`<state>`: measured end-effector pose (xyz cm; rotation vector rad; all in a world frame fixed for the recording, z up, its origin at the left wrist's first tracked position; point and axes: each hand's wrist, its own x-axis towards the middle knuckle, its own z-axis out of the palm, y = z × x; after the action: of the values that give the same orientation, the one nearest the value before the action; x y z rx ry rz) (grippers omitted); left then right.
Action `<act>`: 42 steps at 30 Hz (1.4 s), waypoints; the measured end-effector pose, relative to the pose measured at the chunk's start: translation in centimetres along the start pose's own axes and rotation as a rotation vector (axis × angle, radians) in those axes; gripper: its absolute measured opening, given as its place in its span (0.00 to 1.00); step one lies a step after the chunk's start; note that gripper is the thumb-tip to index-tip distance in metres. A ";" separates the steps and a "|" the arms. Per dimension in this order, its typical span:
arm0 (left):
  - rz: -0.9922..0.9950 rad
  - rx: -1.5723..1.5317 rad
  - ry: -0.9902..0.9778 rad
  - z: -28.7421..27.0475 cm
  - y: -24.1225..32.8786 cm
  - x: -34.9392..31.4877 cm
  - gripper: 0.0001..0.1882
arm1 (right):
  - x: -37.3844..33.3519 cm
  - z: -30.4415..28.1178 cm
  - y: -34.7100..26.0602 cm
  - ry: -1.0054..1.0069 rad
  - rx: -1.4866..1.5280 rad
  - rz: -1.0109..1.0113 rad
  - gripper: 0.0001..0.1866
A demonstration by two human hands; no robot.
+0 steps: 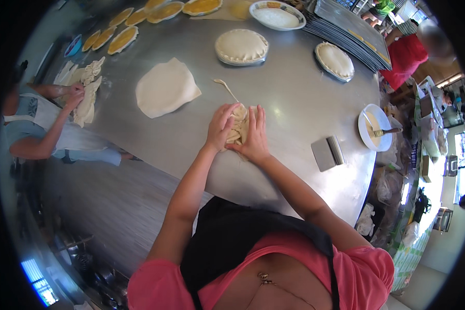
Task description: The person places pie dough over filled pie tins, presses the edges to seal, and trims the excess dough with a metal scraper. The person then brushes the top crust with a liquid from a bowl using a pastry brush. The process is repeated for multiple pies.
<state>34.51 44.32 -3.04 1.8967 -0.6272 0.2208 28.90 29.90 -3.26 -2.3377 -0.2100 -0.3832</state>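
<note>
A crumpled heap of pale dough scraps (237, 129) lies on the steel table in front of me. My left hand (221, 126) cups it from the left, while my right hand (255, 138) presses against its right side with the fingers fairly straight. Together they squeeze the heap between them; the palms hide part of it. From its far side a thin dough strip (225, 88) trails away. A flat rolled sheet of dough (166, 89) rests to the left. Beyond my hands is a covered pie (241, 47) with a crimped rim.
At right lie a metal bench scraper (326, 153) and a white bowl (364, 137) with a brush (386, 132). Another covered pie (334, 60) sits near stacked trays (346, 36). Far left are open filled pies (123, 40); a co-worker's hands (75, 92) handle dough. A flour bowl (277, 16) stands beyond.
</note>
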 end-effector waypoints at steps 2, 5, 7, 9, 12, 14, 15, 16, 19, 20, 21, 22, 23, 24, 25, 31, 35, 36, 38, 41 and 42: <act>-0.120 -0.253 0.004 -0.7 0.1 -0.2 0.25 | 0.9 0.8 -0.5 -0.008 -0.033 -0.041 0.65; -0.267 -0.198 -0.114 -3.0 -0.7 -0.3 0.26 | 1.3 1.9 -1.5 -0.052 -0.044 -0.040 0.63; -0.328 -0.184 0.052 -4.5 -1.4 -0.5 0.25 | 1.5 2.9 -2.2 -0.064 -0.039 -0.033 0.63; -0.358 -0.112 0.126 -5.6 -2.0 -0.6 0.24 | 1.9 4.1 -2.8 -0.022 -0.036 -0.048 0.62; -0.287 0.052 0.104 -5.7 -2.3 -0.5 0.23 | 2.3 6.3 -3.7 0.068 -0.032 0.020 0.59; -0.183 0.135 0.054 -5.3 -2.0 0.0 0.22 | 3.4 7.5 -3.9 0.005 -0.073 -0.029 0.57; -0.133 0.239 0.097 -5.1 -1.6 0.2 0.22 | 4.0 7.8 -3.8 -0.076 -0.105 -0.013 0.57; -0.098 0.327 0.128 -4.9 -1.1 0.3 0.23 | 4.7 7.7 -3.2 -0.102 -0.089 -0.086 0.51; -0.085 0.520 0.096 -4.4 0.8 0.8 0.27 | 8.3 4.4 1.8 -0.363 0.734 0.026 0.40; -0.086 0.612 0.049 -4.1 1.7 0.6 0.29 | 9.5 3.2 3.6 -0.261 0.740 0.223 0.32; -0.060 0.709 0.029 -3.7 2.5 0.3 0.30 | 10.7 2.3 5.3 -0.137 0.742 0.336 0.25; -0.103 0.759 -0.100 -3.0 3.3 0.2 0.37 | 12.4 1.9 6.7 0.015 0.940 0.500 0.23; -0.111 0.776 -0.182 -2.5 4.0 -0.1 0.38 | 14.1 1.9 7.8 0.188 1.136 0.616 0.20; -0.119 0.789 -0.255 -2.1 4.5 -0.3 0.38 | 15.8 1.9 8.7 0.238 1.234 0.678 0.20; -0.138 0.779 -0.337 -1.8 4.7 -0.2 0.38 | 17.5 1.9 9.4 0.296 1.318 0.764 0.19; -0.120 0.865 -0.230 -2.3 2.4 2.5 0.38 | 25.3 2.2 11.6 0.271 1.097 1.024 0.16; -0.139 0.873 -0.295 -2.3 1.0 4.1 0.36 | 24.4 1.0 13.4 0.236 1.184 1.051 0.14; -0.157 0.870 -0.308 -2.2 0.9 4.2 0.36 | 23.6 0.4 14.0 0.238 1.233 1.047 0.13; -0.193 0.845 -0.333 -2.2 0.7 4.2 0.35 | 21.5 -1.5 15.6 0.246 1.329 1.027 0.12; -0.222 0.797 -0.354 -2.3 0.6 3.9 0.33 | 17.1 -5.7 18.8 0.291 1.251 1.002 0.12; -0.215 0.793 -0.358 -2.4 0.6 3.8 0.33 | 15.8 -7.5 20.2 0.286 1.234 1.005 0.12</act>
<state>37.74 45.09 0.12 2.7903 -0.6120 -0.0263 47.49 10.90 -6.15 -0.9347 0.6737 -0.0158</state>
